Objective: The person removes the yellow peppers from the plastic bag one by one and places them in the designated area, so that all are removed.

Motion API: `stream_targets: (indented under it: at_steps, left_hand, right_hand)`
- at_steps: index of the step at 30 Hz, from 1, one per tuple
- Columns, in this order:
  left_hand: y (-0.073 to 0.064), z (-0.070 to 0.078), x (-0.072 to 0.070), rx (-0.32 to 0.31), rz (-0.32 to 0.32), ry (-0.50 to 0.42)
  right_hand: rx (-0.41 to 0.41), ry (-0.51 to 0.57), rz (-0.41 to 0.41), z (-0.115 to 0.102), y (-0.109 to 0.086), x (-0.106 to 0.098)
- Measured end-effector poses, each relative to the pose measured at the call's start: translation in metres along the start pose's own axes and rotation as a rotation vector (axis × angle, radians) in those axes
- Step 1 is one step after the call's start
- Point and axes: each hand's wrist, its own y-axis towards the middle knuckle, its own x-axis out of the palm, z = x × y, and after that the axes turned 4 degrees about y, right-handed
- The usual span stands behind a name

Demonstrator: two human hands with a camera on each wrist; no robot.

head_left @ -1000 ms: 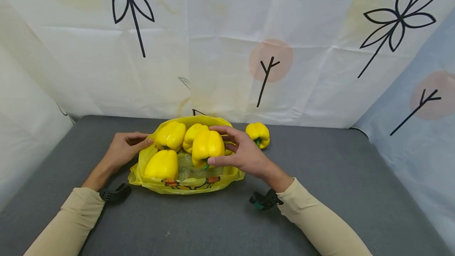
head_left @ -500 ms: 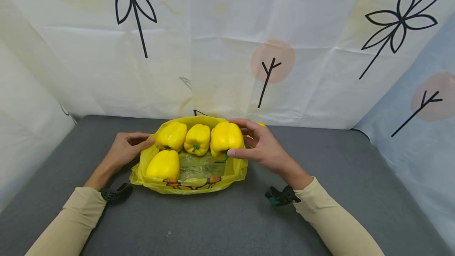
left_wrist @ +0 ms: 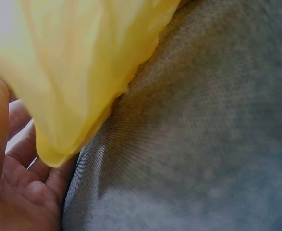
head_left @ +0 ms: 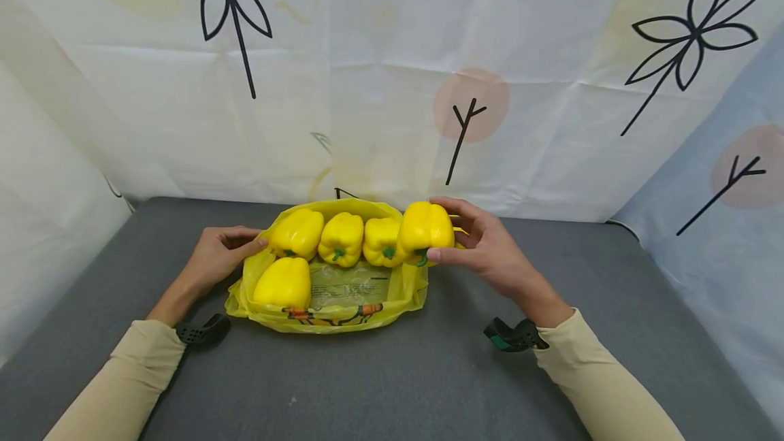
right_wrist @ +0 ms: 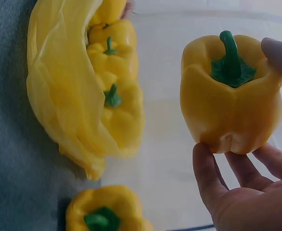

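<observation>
Raised yellow pepper [head_left: 427,229] is up by the right end of the yellow bag [head_left: 333,320] | right hand [head_left: 493,250] grips it between thumb and fingertips, half open around it | left hand [head_left: 218,254] pinches the bag's left rim | bag holds four peppers [head_left: 341,239] | loose pepper [right_wrist: 112,204] sits just beside

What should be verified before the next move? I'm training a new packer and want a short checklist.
1. Right hand secure on the glossy yellow bell pepper with a green stem: ok, thumb and fingers grip it.
2. That pepper clear of the translucent yellow plastic bag: ok, a gap shows in the right wrist view.
3. Left hand steadying the bag: ok, it pinches the left rim.
4. Bag mouth open: ok.
5. Distance to the loose yellow pepper outside the bag: cannot tell; the right hand mostly hides it from above.
</observation>
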Motion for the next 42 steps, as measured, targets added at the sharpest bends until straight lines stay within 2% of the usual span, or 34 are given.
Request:
stream_targets:
  at_steps: [25,32,42]
  left_hand:
    - [0.001,0.000,0.000,-0.002,-0.010,-0.010]
    - [-0.001,0.001,-0.002,-0.010,-0.017,0.008]
    - [-0.001,0.000,-0.002,0.001,-0.020,-0.018]
  right_hand:
    - [0.012,-0.085,0.149,-0.002,-0.013,-0.038]
    - [-0.012,-0.070,0.192,0.001,-0.014,-0.053]
    - [-0.043,-0.047,0.256,0.008,-0.019,-0.077]
